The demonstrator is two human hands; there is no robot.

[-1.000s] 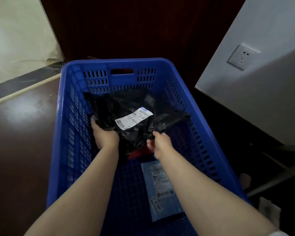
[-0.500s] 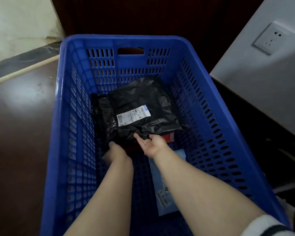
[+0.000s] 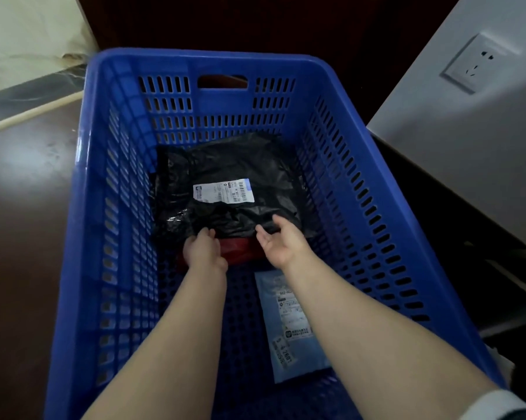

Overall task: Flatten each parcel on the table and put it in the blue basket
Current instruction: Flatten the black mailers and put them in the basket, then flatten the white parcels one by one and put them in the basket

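Both hands have let go of the black parcel [image 3: 225, 189], which a second ago was pinched by its near edge and held above the basket floor. It now lies at the far end of the blue basket [image 3: 362, 165], white shipping label [image 3: 222, 191] facing up, its near edge resting over a red parcel [image 3: 240, 248] that shows only as a strip beneath it. The left hand [image 3: 204, 251] is palm-down with fingers loosely curled, its tips just touching the black film but gripping nothing. The right hand [image 3: 281, 242] is open, palm turned up, empty and just beside the parcel's near corner. A light blue mailer [image 3: 289, 325] lies flat on the basket floor nearer the person. Judging by this, the parcel counts as delivered, and the hands are free to fetch another from the worktop, which is out of view.
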